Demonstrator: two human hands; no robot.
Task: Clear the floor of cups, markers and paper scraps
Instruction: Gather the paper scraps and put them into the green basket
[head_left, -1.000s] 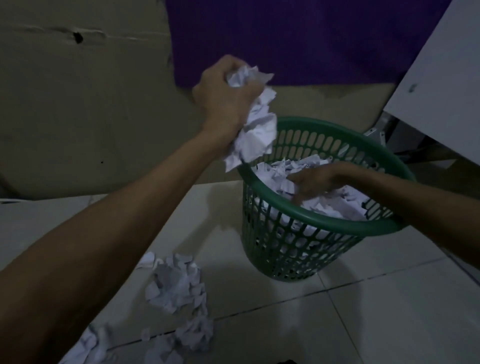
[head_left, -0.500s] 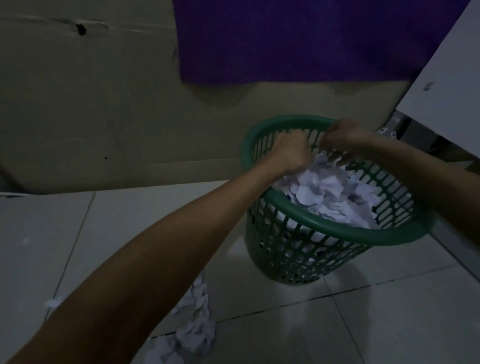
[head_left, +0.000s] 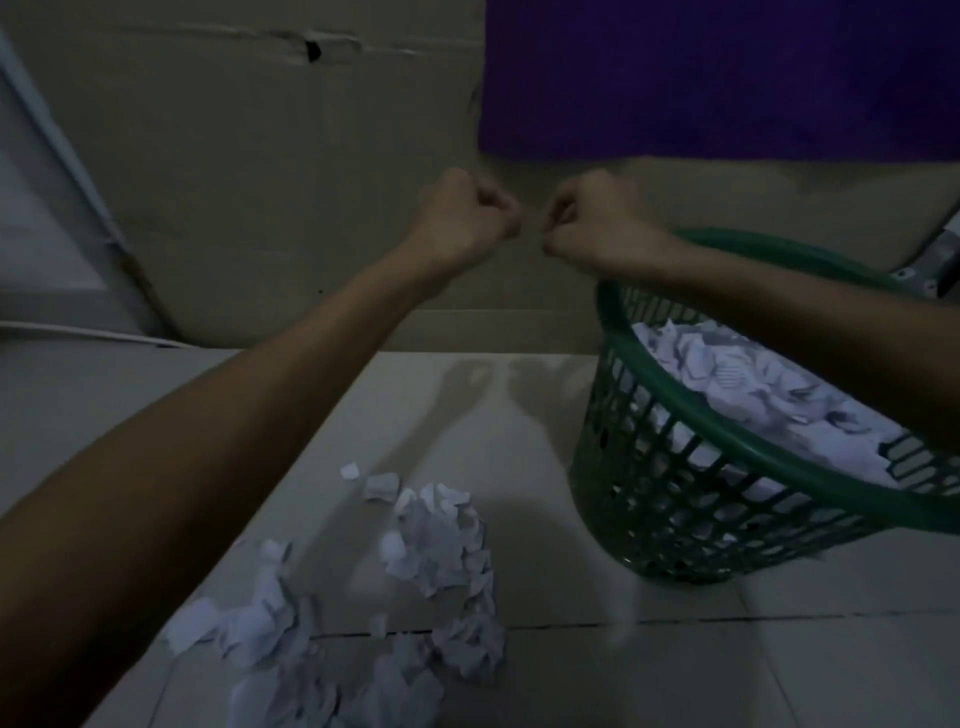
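Note:
A green plastic basket (head_left: 670, 395) stands on the tiled floor at the right, filled with white paper scraps (head_left: 748, 384). A loose pile of torn white paper scraps (head_left: 436, 535) lies on the floor to the basket's left, spreading toward the bottom edge. My left hand (head_left: 462, 218) and my right hand (head_left: 592, 221) are raised side by side above the floor, left of the basket's far rim. Both have their fingers curled into fists and I see nothing held in either.
A brown cardboard sheet (head_left: 249, 182) leans against the wall behind my hands, with a purple panel (head_left: 727, 73) at the upper right. A pale frame (head_left: 47, 171) stands at the far left. A metal bracket (head_left: 930, 265) shows behind the basket.
My left hand dropped its handful of scraps into the basket. Both hands then rose out of the basket and moved left, now fisted and empty. The view has shifted left.

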